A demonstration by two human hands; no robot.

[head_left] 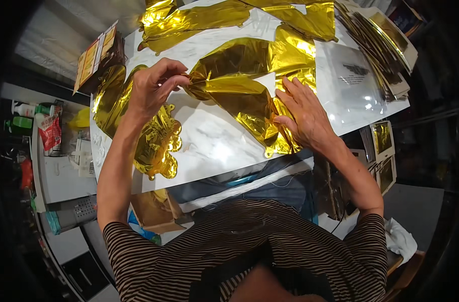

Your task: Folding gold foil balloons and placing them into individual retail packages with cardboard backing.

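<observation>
A flat gold foil balloon (pixel 239 63) lies spread across the white marbled table (pixel 209 136). My left hand (pixel 158 85) pinches its gathered left end between thumb and fingers, lifted a little off the table. With fingers stretched out, my right hand (pixel 302 110) lies flat on the balloon's right part, pressing it to the tabletop. Beside my left forearm, another crumpled gold foil piece (pixel 159 143) with scalloped edges rests at the table's left side. More gold foil balloons (pixel 199 22) lie along the far edge.
Clear plastic bags (pixel 350 83) lie on the table's right side, next to a stack of flat packages (pixel 390 45). A bundle of printed cards (pixel 99 55) stands at the far left corner. Below the table's front edge is an open cardboard box (pixel 154 211). A shelf (pixel 63 181) is at left.
</observation>
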